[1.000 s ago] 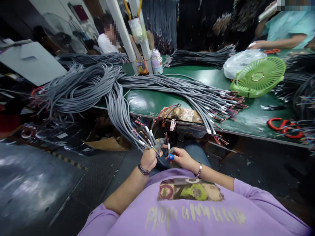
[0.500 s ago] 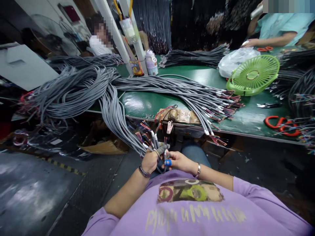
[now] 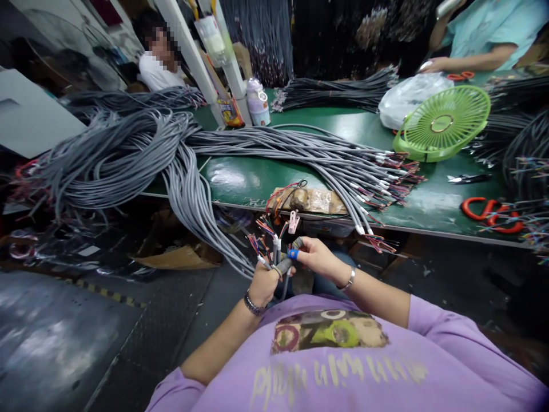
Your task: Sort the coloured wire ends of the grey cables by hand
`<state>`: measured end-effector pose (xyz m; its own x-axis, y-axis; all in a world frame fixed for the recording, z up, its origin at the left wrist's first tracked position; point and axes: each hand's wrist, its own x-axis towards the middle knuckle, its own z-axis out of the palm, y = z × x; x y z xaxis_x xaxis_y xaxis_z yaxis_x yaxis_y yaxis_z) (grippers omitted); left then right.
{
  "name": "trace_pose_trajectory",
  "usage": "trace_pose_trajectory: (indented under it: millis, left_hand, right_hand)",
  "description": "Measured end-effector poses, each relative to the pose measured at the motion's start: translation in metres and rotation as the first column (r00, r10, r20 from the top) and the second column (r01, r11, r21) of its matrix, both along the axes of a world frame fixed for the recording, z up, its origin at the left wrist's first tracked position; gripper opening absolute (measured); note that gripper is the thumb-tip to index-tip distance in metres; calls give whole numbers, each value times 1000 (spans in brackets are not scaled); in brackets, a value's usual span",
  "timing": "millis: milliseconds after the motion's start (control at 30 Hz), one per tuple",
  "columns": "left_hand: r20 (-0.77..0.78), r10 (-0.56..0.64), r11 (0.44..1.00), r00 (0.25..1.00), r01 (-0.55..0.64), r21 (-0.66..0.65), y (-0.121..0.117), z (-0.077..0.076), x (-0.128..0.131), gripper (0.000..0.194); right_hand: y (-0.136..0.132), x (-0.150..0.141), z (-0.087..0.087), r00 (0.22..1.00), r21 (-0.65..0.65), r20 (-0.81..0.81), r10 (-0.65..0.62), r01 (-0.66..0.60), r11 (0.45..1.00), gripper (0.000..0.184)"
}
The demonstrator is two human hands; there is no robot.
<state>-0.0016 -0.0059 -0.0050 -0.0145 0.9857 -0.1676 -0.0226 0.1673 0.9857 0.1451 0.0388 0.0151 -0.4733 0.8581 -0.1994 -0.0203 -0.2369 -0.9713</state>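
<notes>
My left hand [image 3: 266,280] is wrapped round several grey cables [image 3: 223,249] near their ends, in front of my lap. Above its fist stick up white-banded ends with thin coloured wires [image 3: 259,243]. My right hand [image 3: 315,257], with blue tape on one finger, pinches at a cable end close to the left thumb; its fingertips hide most of that end. Grey coverings are on the left thumb and a right finger. From the left fist the cables run back up to a big looped bundle [image 3: 115,154] on the green table [image 3: 231,177].
More grey cables [image 3: 274,143] stretch across the table. To the right stand a green fan [image 3: 444,123], nippers [image 3: 468,178] and red-handled scissors [image 3: 491,214]. A taped block [image 3: 311,200] with a pink clip [image 3: 294,222] sits at the front edge. Two people sit across the table.
My right hand has moved up from below the left thumb to beside and above it. The left hand keeps its grip on the cables. The view has shifted slightly.
</notes>
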Motion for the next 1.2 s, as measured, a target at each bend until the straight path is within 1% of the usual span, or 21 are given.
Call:
trace_pose_trajectory:
  millis: [67, 133, 200, 300, 367, 467, 533, 733, 800, 900, 1000, 1133, 1200]
  left_hand:
    - [-23, -56, 998, 998, 55, -19, 0, 2, -2, 20]
    - [-22, -75, 997, 997, 74, -26, 1, 3, -3, 19]
    - [6, -37, 999, 999, 38, -15, 1, 3, -2, 19]
    - [96, 80, 997, 992, -80, -4, 1, 1, 1, 18]
    - [156, 139, 990, 978, -139, -13, 1, 0, 2, 17]
    - [194, 150, 988, 969, -152, -7, 2, 1, 3, 17]
    - [176, 136, 990, 975, -139, 3, 2, 4, 3, 19]
    - [141, 152, 988, 978, -147, -44, 2, 9, 3, 21]
    - [142, 160, 987, 977, -155, -46, 2, 9, 3, 22]
    - [131, 209, 977, 969, -202, -65, 3, 9, 4, 22]
    - [104, 228, 973, 968, -222, -62, 4, 10, 4, 22]
    - [77, 212, 977, 974, -209, -46, -3, 15, 5, 18]
    - [34, 208, 976, 978, -205, -67, -8, 15, 3, 13]
  right_hand:
    - [0, -2, 0, 1000, -14, 0, 3, -3, 1000, 30]
    - [0, -3, -1, 1000, -12, 5, 0, 0, 1000, 29]
    - [-1, -3, -3, 999, 2, 8, -38, 38, 999, 28]
    - [-3, -2, -6, 993, -9, 8, -122, 122, 993, 28]
    - [-5, -1, -8, 989, -28, -5, -145, 145, 989, 28]
    - [-7, 0, -11, 986, -29, -45, -162, 161, 987, 29]
    - [-8, 1, -12, 985, -23, -61, -159, 158, 987, 29]
    - [-6, 4, -14, 988, -33, -84, -130, 128, 991, 28]
    - [-6, 7, -14, 985, -55, -109, -132, 126, 990, 25]
    - [-6, 10, -15, 978, -106, -147, -149, 134, 985, 23]
    - [-5, 11, -18, 972, -150, -163, -169, 145, 978, 23]
    - [-9, 14, -23, 968, -172, -120, -219, 197, 965, 25]
    - [-12, 19, -26, 970, -191, -91, -225, 204, 960, 22]
